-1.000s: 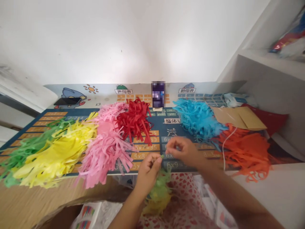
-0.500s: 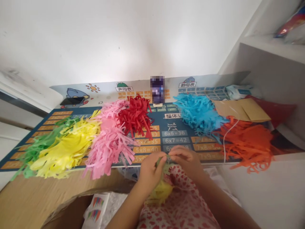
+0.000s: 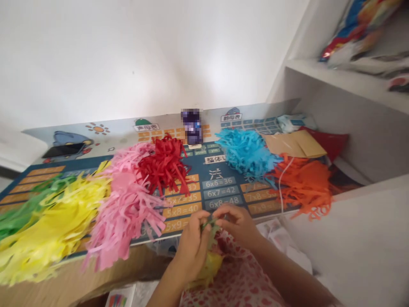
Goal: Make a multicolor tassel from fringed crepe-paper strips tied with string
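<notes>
My left hand (image 3: 191, 243) is closed around a small green piece (image 3: 209, 222), thin and paper-like, held near the table's front edge. The fingertips of my right hand (image 3: 238, 224) are pinched against its upper end, facing the left fingers. Below the hands, against clothing with a red heart print, hangs a yellow bunch (image 3: 211, 265); whether it joins the green piece is hard to tell. Closest beyond the hands lie fringed paper tassels: a pink one (image 3: 124, 213), a red one (image 3: 164, 164) and a blue one (image 3: 247, 153).
At left are yellow (image 3: 60, 217) and green (image 3: 19, 209) fringed bunches. An orange bunch (image 3: 303, 183) and brown paper (image 3: 295, 144) lie at right. A phone (image 3: 193, 128) stands at the back; a dark flat device (image 3: 64, 150) is back left. White shelving (image 3: 345, 81) bounds the right.
The view has turned to the right, so the table's things sit further left and more shelf shows. Both hands stay together at the green piece, with small finger movements.
</notes>
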{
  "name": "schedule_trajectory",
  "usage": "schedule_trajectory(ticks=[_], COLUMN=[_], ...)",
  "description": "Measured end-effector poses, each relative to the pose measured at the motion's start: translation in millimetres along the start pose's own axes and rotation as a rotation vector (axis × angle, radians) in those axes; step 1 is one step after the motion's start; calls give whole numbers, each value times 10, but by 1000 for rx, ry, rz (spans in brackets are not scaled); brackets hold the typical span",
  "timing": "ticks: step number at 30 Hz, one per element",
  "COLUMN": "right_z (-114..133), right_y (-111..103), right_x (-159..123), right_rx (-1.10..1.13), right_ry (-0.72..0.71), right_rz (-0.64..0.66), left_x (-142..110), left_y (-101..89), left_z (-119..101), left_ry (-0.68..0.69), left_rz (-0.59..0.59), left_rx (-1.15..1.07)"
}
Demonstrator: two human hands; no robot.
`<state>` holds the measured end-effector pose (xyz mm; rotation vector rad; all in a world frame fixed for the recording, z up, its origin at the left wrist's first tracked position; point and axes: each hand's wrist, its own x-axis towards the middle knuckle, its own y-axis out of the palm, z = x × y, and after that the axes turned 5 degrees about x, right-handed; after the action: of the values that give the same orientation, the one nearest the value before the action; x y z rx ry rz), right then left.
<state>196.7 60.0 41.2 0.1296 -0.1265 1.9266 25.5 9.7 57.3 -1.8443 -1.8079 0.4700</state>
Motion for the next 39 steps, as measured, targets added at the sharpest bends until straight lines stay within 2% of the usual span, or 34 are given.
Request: schedule_trajectory(ticks=[4, 7, 9, 13, 17, 22, 27, 30, 33, 35, 39], right_z=[1, 28, 39, 44, 64, 98, 59, 16, -6, -6, 10], right_y=[-3, -37, -52, -53, -85, -144, -145, -120, -77, -48, -21], right_x=[3, -1, -9, -18, -5, -12, -32, -34, -25, -15, 13], right_rx=[-2, -1, -1, 17, 21, 5, 62, 170, 120, 67, 25], right_ry=[79, 38, 15, 94, 74, 117, 139, 123, 49, 10, -4], right_rz=[32, 63, 40, -38, -21, -76, -65, -27, -13, -31, -50], left_x=[7, 25, 42, 100, 156, 174, 157, 143, 138, 138, 143], left_y=[-2, -25, -35, -21, -25, -78, -40, 14, 73, 104, 129], left_z=[46, 58, 66, 83, 56, -40, -74, -54, -31, -28, -42], left_ry=[58, 86, 108, 170, 142, 129, 21, -180, -344, -389, -439], left_rz=[38, 63, 74, 67, 40, 49, -40, -24, -12, -1, -1], left_rx=[42, 86, 105, 91, 59, 17, -73, -341, -659, -757, -813])
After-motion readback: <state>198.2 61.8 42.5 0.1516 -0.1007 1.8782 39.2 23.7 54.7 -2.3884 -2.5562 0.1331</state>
